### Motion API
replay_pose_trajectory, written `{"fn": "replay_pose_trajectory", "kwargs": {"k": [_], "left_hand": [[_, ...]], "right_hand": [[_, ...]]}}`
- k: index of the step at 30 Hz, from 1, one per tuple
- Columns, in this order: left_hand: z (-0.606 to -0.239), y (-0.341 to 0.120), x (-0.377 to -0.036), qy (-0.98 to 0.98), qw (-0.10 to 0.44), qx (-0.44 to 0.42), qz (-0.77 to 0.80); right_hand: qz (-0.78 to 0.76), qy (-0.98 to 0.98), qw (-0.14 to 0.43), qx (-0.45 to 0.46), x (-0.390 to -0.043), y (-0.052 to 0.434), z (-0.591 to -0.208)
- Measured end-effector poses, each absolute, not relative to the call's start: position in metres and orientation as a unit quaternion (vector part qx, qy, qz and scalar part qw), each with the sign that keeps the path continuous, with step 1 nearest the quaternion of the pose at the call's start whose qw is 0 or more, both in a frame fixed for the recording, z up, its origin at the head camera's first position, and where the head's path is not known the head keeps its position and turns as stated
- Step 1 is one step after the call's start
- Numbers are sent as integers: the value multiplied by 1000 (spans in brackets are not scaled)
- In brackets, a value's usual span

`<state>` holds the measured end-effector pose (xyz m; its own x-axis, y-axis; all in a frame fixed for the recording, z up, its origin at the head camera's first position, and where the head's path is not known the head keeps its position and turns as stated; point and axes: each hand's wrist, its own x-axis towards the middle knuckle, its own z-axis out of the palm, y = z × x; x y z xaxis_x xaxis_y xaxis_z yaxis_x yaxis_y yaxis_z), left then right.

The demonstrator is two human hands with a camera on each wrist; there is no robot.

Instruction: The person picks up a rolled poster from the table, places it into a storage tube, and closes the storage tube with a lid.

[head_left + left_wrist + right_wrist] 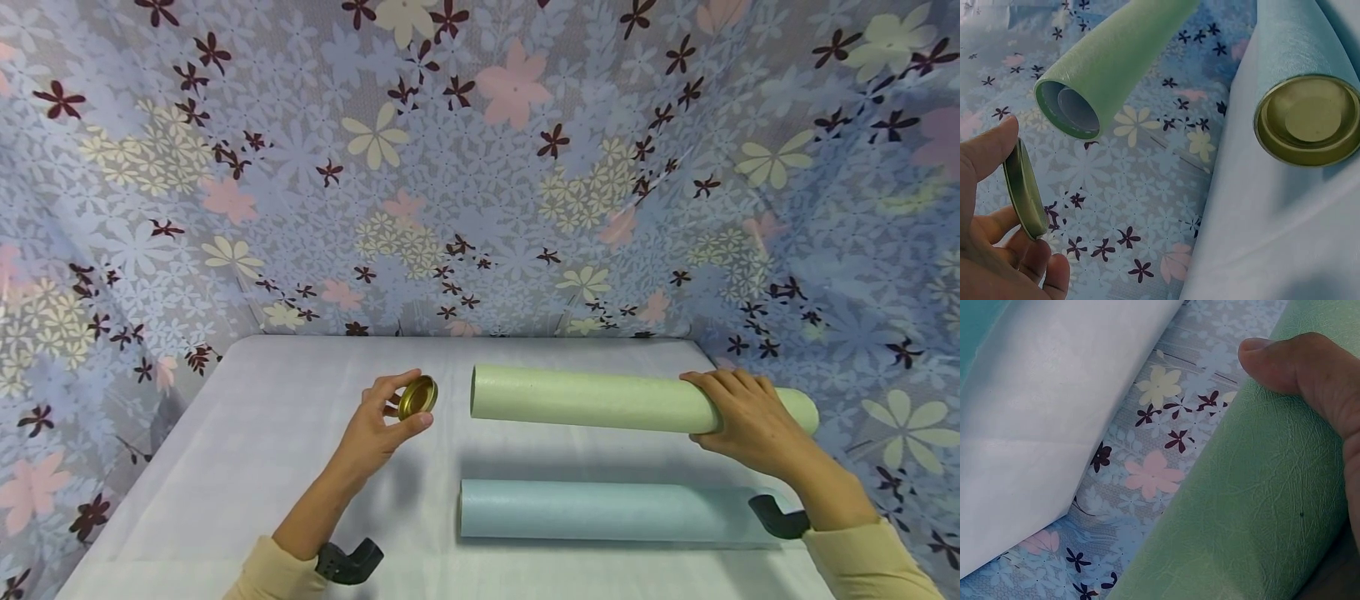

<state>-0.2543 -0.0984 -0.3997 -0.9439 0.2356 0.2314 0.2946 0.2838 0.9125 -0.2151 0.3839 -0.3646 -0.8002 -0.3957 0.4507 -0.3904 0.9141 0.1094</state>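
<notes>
Between thumb and fingers, my left hand (pixel 382 421) pinches a round gold metal lid (pixel 417 397) by its rim. My right hand (pixel 750 417) grips a long pale green tube (pixel 592 398) near its right end, holding it above the table. In the left wrist view the near end of the green tube (pixel 1129 56) is uncovered and its hollow inside shows. A gap separates the lid (pixel 1025 190) from that end. The right wrist view has the thumb lying along the textured green tube (pixel 1241 487).
A light blue tube (pixel 600 510) lies on the white-covered table (pixel 300 400), nearer to me than the green one. Its left end carries a gold metal cap (pixel 1313 119). Flowered cloth (pixel 480 208) hangs behind and at both sides of the table.
</notes>
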Motion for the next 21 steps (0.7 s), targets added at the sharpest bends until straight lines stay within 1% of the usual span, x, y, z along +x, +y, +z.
{"fn": "replay_pose_trajectory", "kwargs": {"k": [9,21], "left_hand": [[-395,-88,-254,-796,1,-158,-585],[-392,-75,-257,-780,-5,-176,-601]], "right_hand": [[-7,-949,238,206,-215,383,-365],[-9,-946,246,212,-213,384,-364]]}}
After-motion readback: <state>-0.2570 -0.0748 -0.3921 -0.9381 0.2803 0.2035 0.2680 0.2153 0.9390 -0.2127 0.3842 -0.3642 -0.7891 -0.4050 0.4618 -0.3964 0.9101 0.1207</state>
